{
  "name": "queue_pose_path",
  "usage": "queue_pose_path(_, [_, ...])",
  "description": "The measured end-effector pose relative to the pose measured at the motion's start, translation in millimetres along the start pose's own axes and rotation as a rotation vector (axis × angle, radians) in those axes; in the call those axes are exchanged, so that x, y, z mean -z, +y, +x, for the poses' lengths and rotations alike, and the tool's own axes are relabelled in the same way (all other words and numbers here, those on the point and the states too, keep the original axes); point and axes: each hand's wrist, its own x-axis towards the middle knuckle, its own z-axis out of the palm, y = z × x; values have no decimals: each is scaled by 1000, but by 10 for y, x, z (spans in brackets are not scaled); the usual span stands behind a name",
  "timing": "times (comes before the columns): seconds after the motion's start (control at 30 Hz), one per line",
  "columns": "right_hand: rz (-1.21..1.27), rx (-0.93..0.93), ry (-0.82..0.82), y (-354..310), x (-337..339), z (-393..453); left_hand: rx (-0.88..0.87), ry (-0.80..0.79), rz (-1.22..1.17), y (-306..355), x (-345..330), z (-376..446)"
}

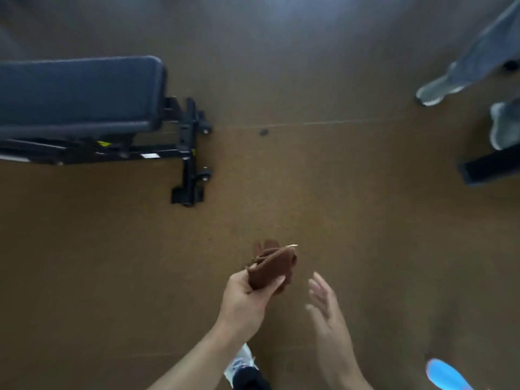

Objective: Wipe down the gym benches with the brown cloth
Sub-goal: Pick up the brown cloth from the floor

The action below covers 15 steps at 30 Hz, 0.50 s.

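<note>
Cloth: a folded brown cloth (268,270) is held above the gym floor, well clear of the bench and in front of the person — soft, light and limp by the look of it, its loose upper folds flopping free.
Left hand: the left hand (247,298) grips the cloth's lower end, thumb on top and fingers curled beneath.
Right hand: the right hand (323,301) hangs just beside the cloth, fingers spread and relaxed, holding nothing.
Bench: a dark padded gym bench (78,94) on a black steel frame (188,153) stands away from the cloth, up and to the left.
Handling: likely best gripped as a bunched pad in the palm — a pinch at one corner would let it unfold and trail.
Containers: none in view.
Bystander: trousered legs and grey shoes (433,90) stand far right of the bench.
Wearer's feet: a white shoe (239,364) and a blue shoe (444,374) show below the hands.
</note>
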Motion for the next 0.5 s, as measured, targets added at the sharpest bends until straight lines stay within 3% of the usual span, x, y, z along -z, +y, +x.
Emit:
queue_pose_path(0.17, [-50,155,-451,-1157,-1224,227,-251,78,107,464,1156,99])
queue_pose_path(0.23, [-66,201,-458,-1364,-1658,270,-249,144,113,596,1536,136])
queue_pose_path(0.33, [-121,266,-452,-1554,-2102,303,-40,220,48,735,1971,248])
queue_pose_path(0.4, [-119,284,-461,-1653,-2370,357,60,179,66,787,2252,393])
queue_pose_path(0.5, [-122,306,-481,-1798,-2691,499,41,190,114,943,2529,640])
